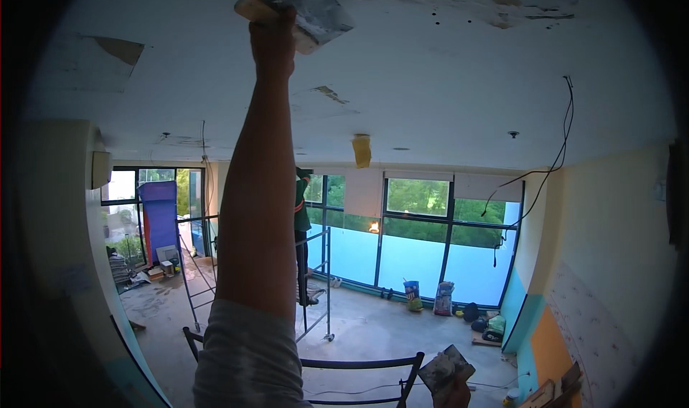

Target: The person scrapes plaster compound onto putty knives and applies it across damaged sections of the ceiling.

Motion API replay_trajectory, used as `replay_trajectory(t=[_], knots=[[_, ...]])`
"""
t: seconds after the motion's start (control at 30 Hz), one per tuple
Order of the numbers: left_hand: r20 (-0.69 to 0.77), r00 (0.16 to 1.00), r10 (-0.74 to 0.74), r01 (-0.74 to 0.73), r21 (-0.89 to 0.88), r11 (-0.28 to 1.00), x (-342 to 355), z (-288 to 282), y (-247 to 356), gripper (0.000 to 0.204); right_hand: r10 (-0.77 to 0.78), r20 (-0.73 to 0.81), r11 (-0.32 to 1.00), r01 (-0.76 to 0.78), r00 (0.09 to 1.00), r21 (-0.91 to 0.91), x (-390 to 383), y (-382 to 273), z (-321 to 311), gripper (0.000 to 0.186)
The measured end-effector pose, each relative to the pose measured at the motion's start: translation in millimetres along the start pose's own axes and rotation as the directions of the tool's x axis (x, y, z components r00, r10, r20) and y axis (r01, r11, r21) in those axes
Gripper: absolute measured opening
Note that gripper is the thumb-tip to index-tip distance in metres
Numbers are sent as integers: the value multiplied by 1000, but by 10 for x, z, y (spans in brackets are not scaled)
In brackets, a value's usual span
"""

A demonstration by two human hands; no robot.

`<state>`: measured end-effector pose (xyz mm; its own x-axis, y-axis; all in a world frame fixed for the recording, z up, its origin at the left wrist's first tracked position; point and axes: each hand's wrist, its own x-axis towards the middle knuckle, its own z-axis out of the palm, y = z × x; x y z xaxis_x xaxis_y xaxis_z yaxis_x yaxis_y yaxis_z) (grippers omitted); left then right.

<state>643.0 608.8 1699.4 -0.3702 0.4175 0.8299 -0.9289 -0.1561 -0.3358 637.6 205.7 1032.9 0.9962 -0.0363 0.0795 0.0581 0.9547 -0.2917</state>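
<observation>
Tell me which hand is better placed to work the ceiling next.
Left, I'd judge: the left hand holds a broad-bladed tool up by the ceiling, while the right hand is low, holding a smeared flat tool.

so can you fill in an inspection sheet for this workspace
surface: broad white ceiling, rough broken strips near the top
job's things: wide grey metal trowel raised at the ceiling; square paste-smeared flat tool low at right
clutter: two upright coloured sacks beneath the windows
grips: left grip closed on the trowel; right grip, partly cut off, holding the flat tool
cables: slim black cables dangling at right; thin cable on the floor
surroundings: person in green top by a metal scaffold; black-framed windows
</observation>
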Motion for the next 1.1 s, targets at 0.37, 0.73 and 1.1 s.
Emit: replay_trajectory(t=[0.37,0.73,1.1], knots=[[104,926,-362,355,80,931,109,395,-405,67,-50,-6,991,48,999,-126,47,74,-237,34],[5,833,-554,554,-19,832,-258,152,-259,63,-73,214,994,88,974,-61,-84,6,-607,32],[43,883,-466,452,185,873,279,283,-70,61,-344,185,546,357,920,-758,90,170,-1167,17]])
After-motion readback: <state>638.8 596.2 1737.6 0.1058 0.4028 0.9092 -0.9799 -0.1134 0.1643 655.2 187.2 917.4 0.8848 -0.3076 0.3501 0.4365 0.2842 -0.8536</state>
